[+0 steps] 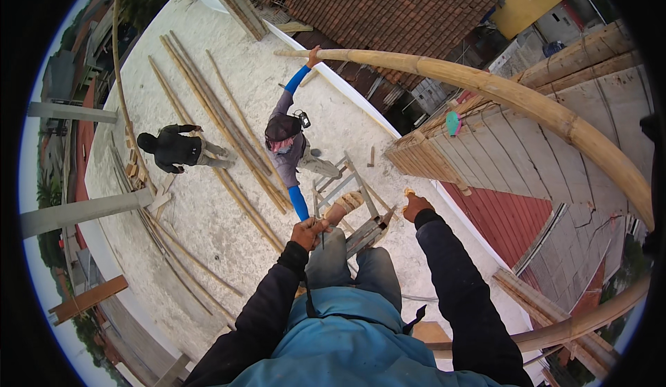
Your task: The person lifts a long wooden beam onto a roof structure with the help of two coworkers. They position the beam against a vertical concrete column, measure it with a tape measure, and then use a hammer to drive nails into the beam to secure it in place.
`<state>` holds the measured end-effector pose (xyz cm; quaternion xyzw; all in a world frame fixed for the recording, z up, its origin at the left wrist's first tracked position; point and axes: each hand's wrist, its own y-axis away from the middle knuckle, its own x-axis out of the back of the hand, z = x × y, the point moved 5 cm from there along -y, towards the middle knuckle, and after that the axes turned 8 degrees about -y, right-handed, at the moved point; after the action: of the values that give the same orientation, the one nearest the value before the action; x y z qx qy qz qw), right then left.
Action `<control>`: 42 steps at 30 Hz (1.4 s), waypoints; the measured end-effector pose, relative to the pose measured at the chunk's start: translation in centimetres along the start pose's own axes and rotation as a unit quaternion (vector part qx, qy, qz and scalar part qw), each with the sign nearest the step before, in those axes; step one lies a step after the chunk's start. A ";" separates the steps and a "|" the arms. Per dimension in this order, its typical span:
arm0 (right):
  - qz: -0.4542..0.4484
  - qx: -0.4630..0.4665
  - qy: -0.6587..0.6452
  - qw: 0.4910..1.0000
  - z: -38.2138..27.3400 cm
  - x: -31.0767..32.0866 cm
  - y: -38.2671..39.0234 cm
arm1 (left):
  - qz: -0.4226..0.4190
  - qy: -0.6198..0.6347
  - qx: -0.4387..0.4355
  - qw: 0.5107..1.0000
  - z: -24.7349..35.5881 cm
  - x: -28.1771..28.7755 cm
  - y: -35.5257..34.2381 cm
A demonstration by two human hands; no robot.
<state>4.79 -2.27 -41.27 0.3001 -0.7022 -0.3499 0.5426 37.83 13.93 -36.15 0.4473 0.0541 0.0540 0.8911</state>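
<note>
I am high on a metal stepladder, my sandaled foot on it. My left hand is closed at the lower centre, meeting a co-worker's blue-sleeved arm; what it grips is too small to make out, perhaps a thin dark strand. My right hand is raised right of the ladder, fingers curled, with a small pale yellowish bit at the fingertips that I cannot identify. The co-worker holds a long curved bamboo pole in the other hand; it arches above and right of my hands.
Another worker in black stands left among long poles lying on the white roof slab. Beams jut in from the left. The roof edge drops toward tiled roofs; a timber-edged concrete structure rises right.
</note>
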 end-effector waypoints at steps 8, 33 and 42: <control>-0.010 0.053 -0.027 0.998 2.0 -3.1 0.0 | -0.002 0.015 -0.002 1.000 1.2 -0.5 0.9; -0.178 -0.022 -0.152 0.972 6.8 -21.9 8.3 | 0.050 -0.436 -0.157 0.885 3.2 -0.6 3.5; 0.000 -0.083 -0.404 0.911 6.0 -11.7 6.0 | 0.042 -0.443 -0.172 0.879 3.2 -1.3 3.6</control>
<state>1.40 11.55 -43.86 0.0869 -0.8300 -0.4979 0.2359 36.82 13.35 -31.29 0.2661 -0.3754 -0.1045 0.8817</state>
